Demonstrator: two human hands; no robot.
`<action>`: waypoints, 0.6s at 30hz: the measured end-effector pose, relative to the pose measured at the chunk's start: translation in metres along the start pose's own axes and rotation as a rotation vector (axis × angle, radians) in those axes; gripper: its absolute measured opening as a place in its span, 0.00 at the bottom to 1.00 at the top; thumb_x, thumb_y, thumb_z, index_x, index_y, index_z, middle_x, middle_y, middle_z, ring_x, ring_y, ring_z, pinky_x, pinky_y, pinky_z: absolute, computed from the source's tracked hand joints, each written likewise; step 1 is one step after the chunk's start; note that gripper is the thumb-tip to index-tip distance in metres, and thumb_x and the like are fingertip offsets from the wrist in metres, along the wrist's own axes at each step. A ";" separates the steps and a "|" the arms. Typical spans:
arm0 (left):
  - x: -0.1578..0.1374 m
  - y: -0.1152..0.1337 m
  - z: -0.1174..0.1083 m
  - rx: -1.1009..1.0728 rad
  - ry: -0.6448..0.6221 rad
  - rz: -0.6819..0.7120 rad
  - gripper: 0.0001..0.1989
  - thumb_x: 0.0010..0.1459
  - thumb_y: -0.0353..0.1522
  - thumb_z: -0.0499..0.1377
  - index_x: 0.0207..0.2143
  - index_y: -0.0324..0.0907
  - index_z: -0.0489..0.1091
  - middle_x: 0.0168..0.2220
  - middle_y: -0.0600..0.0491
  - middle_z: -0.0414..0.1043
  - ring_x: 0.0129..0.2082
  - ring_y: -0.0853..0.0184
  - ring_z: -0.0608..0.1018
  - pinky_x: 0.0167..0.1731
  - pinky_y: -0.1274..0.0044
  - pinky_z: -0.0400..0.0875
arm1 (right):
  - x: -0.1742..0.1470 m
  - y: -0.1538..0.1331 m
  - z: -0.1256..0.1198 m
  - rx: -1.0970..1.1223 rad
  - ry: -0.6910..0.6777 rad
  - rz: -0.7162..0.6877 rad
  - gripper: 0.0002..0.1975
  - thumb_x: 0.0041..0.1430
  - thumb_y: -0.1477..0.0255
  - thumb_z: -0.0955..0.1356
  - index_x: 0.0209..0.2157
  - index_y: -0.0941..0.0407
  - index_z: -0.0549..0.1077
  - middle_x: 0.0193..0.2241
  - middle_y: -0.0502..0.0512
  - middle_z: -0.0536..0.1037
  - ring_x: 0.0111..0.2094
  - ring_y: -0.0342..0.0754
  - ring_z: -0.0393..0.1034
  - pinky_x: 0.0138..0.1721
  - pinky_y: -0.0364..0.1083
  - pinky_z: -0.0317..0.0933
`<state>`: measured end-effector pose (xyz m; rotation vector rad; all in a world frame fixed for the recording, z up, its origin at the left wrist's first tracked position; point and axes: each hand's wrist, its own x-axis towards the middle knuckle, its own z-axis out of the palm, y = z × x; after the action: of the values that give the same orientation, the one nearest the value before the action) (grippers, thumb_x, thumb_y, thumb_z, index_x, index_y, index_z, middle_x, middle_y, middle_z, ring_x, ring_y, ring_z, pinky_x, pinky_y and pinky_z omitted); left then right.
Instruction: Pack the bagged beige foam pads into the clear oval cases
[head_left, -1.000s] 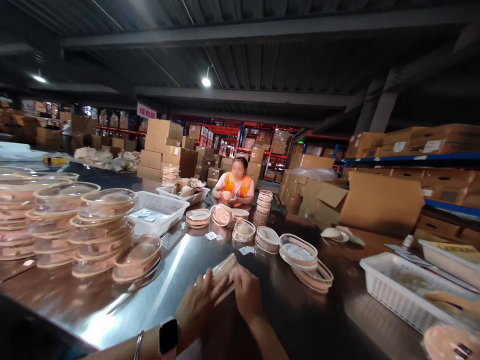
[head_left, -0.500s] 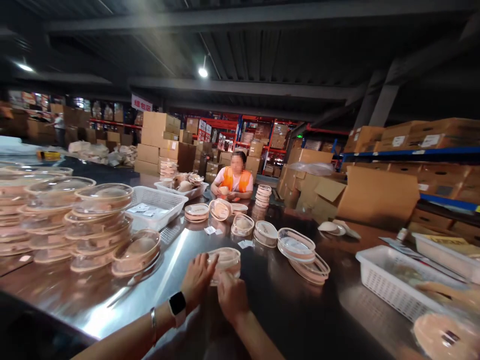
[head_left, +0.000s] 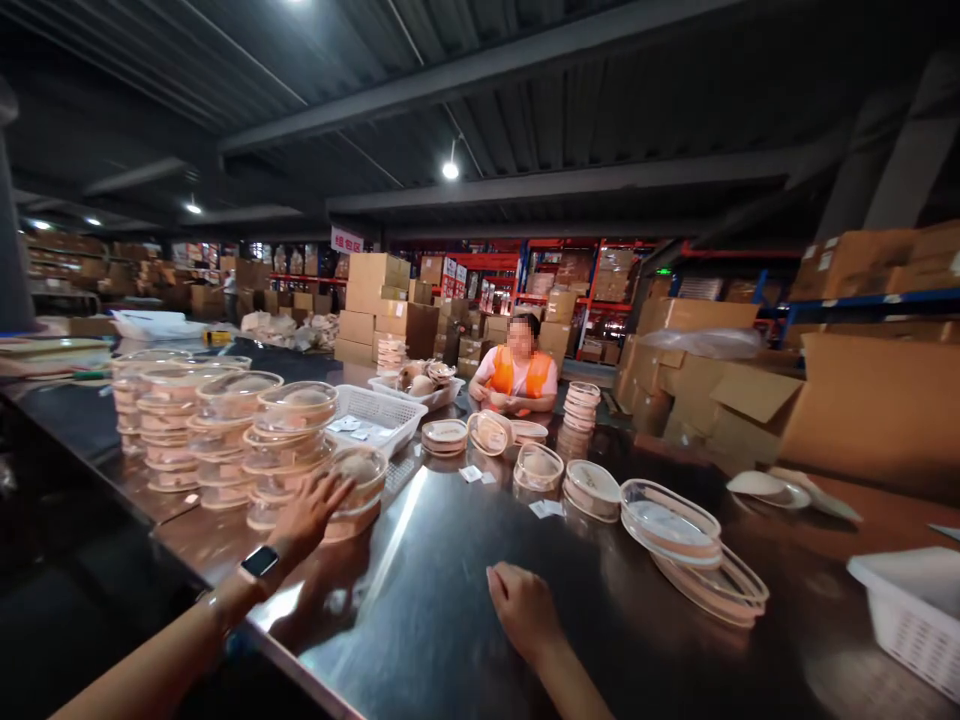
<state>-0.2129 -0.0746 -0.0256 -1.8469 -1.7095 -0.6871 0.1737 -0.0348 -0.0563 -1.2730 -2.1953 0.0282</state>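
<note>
Beside blurred stacked containers [head_left: 300, 450], both hands, left [head_left: 311, 515] and right [head_left: 525, 610], spread empty.

My left hand [head_left: 311, 515] blurs against the leaning container [head_left: 360, 480], so I can't tell if the fingers touch it. The white basket [head_left: 911, 615] is cut off at the right edge, and the co-worker's hands [head_left: 501, 402] are too small to read.
</note>
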 end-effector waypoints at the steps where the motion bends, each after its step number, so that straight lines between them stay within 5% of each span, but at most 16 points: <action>1: -0.012 -0.007 0.003 0.009 0.015 0.024 0.30 0.56 0.16 0.44 0.54 0.42 0.71 0.56 0.42 0.69 0.59 0.51 0.65 0.55 0.58 0.68 | -0.001 -0.002 0.004 -0.004 -0.035 -0.017 0.19 0.64 0.67 0.58 0.21 0.54 0.68 0.25 0.59 0.79 0.26 0.49 0.71 0.29 0.48 0.42; 5: -0.043 -0.014 -0.003 0.069 0.024 0.054 0.32 0.52 0.15 0.45 0.54 0.43 0.71 0.53 0.43 0.72 0.56 0.51 0.68 0.53 0.58 0.71 | -0.002 -0.005 0.005 -0.057 -0.122 -0.025 0.19 0.65 0.69 0.57 0.23 0.54 0.70 0.28 0.59 0.80 0.29 0.51 0.74 0.29 0.48 0.44; 11: -0.019 -0.005 -0.031 0.135 0.009 -0.109 0.31 0.54 0.18 0.49 0.59 0.41 0.67 0.59 0.43 0.66 0.59 0.54 0.66 0.55 0.64 0.68 | -0.002 -0.007 -0.007 -0.139 -0.206 -0.016 0.21 0.68 0.70 0.55 0.27 0.55 0.73 0.30 0.57 0.80 0.33 0.51 0.75 0.32 0.46 0.50; 15: -0.013 0.007 -0.032 0.160 -0.146 -0.055 0.34 0.50 0.20 0.52 0.61 0.46 0.64 0.60 0.43 0.64 0.61 0.51 0.63 0.61 0.54 0.57 | 0.000 0.002 -0.005 -0.152 -0.268 -0.022 0.22 0.68 0.69 0.53 0.29 0.55 0.73 0.32 0.57 0.80 0.36 0.52 0.75 0.35 0.46 0.54; 18: -0.020 0.023 -0.026 0.136 -0.151 -0.028 0.32 0.51 0.29 0.58 0.60 0.48 0.63 0.61 0.43 0.62 0.63 0.48 0.59 0.62 0.45 0.42 | 0.004 0.012 0.000 -0.148 -0.338 -0.046 0.22 0.67 0.69 0.52 0.30 0.55 0.73 0.33 0.59 0.80 0.37 0.53 0.75 0.36 0.46 0.56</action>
<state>-0.1922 -0.1083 -0.0205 -1.8224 -1.8331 -0.4395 0.1812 -0.0254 -0.0581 -1.3802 -2.5549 0.0683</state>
